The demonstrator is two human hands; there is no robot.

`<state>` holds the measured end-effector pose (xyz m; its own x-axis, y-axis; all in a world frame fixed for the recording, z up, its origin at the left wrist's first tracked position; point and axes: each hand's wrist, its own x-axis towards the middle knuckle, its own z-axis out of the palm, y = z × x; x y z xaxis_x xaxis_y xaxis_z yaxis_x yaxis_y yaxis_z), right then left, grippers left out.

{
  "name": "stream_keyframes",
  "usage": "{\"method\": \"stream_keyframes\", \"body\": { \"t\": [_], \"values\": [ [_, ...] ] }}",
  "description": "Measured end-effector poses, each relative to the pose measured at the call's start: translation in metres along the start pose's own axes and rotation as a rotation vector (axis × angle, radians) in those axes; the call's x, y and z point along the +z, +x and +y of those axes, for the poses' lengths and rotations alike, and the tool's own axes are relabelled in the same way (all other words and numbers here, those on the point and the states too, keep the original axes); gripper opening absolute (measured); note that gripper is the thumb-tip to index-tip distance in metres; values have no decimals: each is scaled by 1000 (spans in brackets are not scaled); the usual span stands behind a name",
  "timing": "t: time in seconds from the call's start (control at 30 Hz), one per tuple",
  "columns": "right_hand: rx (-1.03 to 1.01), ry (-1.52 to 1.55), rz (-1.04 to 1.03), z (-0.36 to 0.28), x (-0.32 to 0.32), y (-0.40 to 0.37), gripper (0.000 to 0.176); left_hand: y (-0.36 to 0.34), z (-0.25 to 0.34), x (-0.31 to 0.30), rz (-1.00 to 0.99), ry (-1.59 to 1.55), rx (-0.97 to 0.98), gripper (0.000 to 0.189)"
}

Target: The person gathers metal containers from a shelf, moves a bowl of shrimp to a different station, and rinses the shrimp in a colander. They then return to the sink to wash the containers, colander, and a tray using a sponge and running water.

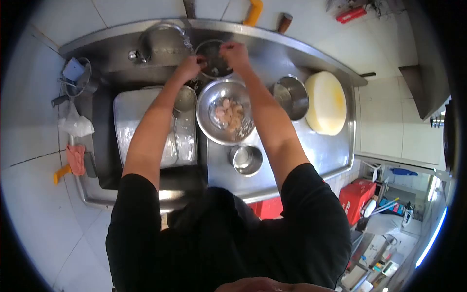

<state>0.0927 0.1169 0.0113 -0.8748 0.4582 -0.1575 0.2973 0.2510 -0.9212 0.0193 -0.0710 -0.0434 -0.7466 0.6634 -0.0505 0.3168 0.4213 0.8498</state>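
My left hand is at the left rim of a round metal bowl at the back of the sink unit. Its fingers are bent inward over the bowl, and what they hold, if anything, is too small to name. Above the bowl's right side, my right hand has its fingers curled together, their tips largely hidden. The bowl looks dark inside, with a small pale bit in it. Just in front stands a perforated metal colander with pale pink pieces that look like peeled shrimp.
A curved faucet stands behind, with water falling left of the bowl. Clear lidded containers and a small strainer occupy the left basin. Metal pots and a thick round white block rest on the right counter.
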Motion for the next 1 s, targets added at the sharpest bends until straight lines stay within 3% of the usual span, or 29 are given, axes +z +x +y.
{"method": "stream_keyframes", "body": {
  "t": [0.07,0.17,0.2,0.3,0.37,0.4,0.43,0.5,0.57,0.63,0.67,0.73,0.77,0.8,0.83,0.9,0.97,1.0],
  "values": [
    [37,305,-8,-25,-19,-27,17,-17,1,5,107,-75,92,56],
    [42,488,-19,-48,-53,-95,15,-88,42,8,282,67,27,65],
    [95,480,-10,-44,-64,-125,16,-110,40,23,89,-11,-227,62],
    [222,341,0,-28,-86,-211,14,-178,9,84,126,-214,-177,48],
    [235,124,-33,6,-90,-263,13,-204,16,89,38,-608,-490,40],
    [350,-1,5,0,-84,-289,11,-213,19,90,-4,-808,-642,37],
    [90,-131,64,37,-77,-306,10,-220,12,94,30,-850,-647,37],
    [31,-381,57,63,-63,-335,14,-238,-12,101,113,-925,-652,39],
    [-149,-615,-144,62,-65,-351,20,-257,7,85,261,-943,-612,39],
    [-87,-569,-45,56,-64,-349,25,-280,25,60,333,-890,-603,39],
    [-87,-463,43,52,-62,-342,23,-289,3,70,421,-953,-521,39],
    [-240,-331,67,15,-36,-321,19,-308,13,58,493,-956,-520,30],
    [-367,-309,-19,19,-22,-303,21,-315,-3,52,228,-740,-565,40],
    [-276,-299,-102,-2,-1,-296,28,-324,36,40,446,-764,-580,34],
    [-464,-401,-118,-5,19,-289,31,-333,48,33,400,-758,-491,34],
    [-867,-566,-74,-12,60,-274,36,-337,70,37,535,-770,-382,42],
    [-915,-709,-184,-15,86,-284,36,-336,78,49,773,-497,-299,42],
    [-935,-798,-226,-17,92,-290,37,-345,73,46,785,-588,-328,43]
  ]
}}
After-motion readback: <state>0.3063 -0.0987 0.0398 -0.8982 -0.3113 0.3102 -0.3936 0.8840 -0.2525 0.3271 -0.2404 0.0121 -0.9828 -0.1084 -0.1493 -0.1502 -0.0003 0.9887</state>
